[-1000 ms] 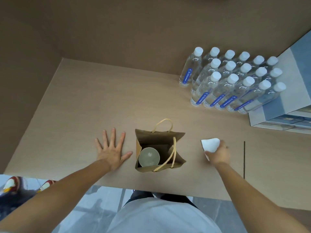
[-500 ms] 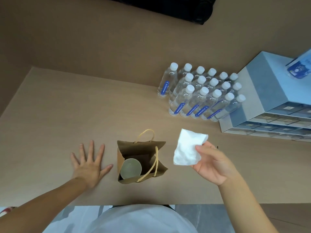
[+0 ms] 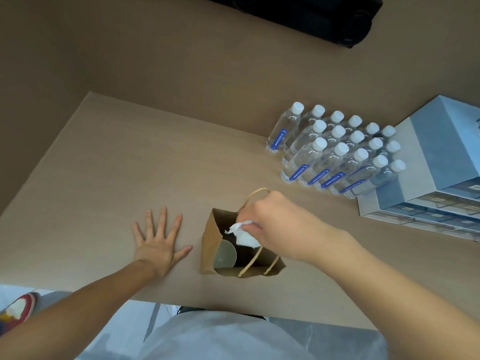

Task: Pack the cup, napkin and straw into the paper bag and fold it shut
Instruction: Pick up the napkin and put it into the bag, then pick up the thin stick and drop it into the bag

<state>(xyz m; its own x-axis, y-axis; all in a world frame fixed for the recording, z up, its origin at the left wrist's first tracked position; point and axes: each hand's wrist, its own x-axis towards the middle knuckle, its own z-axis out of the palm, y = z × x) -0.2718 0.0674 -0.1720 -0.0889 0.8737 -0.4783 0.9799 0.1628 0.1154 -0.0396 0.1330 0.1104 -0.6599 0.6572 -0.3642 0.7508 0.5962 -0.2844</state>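
Over the open paper bag (image 3: 207,245), the right hand (image 3: 280,227) pinches the napkin (image 3: 242,235) beneath its fingertips.

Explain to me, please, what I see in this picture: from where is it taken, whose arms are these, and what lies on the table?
No machine is here. A person wears a wide-angle camera on the head, so the picture looks forward and down over their own two bare arms.

The left hand lies flat on the wooden table, fingers spread, holding nothing. The right hand pinches a white napkin and holds it in the open mouth of a brown paper bag, which stands upright. Inside the bag, you can see a cup from above. No straw can be seen.

Further back on the right stand water bottles with white caps and blue labels, packed in rows. Beside them is a grey-blue drawer box. A black object lies at the top, on the floor beyond the table.
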